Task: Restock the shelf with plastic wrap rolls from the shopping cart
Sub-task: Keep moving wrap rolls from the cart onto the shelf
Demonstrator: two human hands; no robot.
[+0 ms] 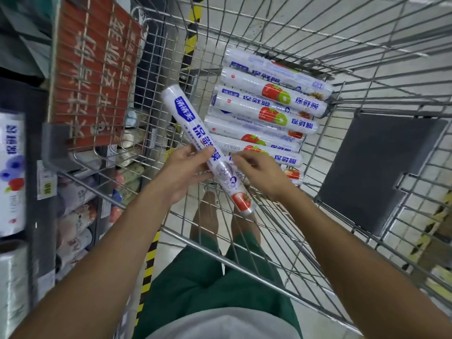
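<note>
Your shopping cart (342, 42) stands open at the top; you may reach in over its near rim. The stacked rolls (266, 111) occupy the basket's middle; bare wire lies between them and the grey panel (376, 172) at your right. The red sign (93, 77) and wire wall stand between basket and shelf (40, 228) at left. The held roll (193, 133) slants above the rim.

L hand (186, 172): we grip white plastic wrap roll (186, 118), arm fwd.
R hand (259, 171): our curled fingers hold same roll.
</note>
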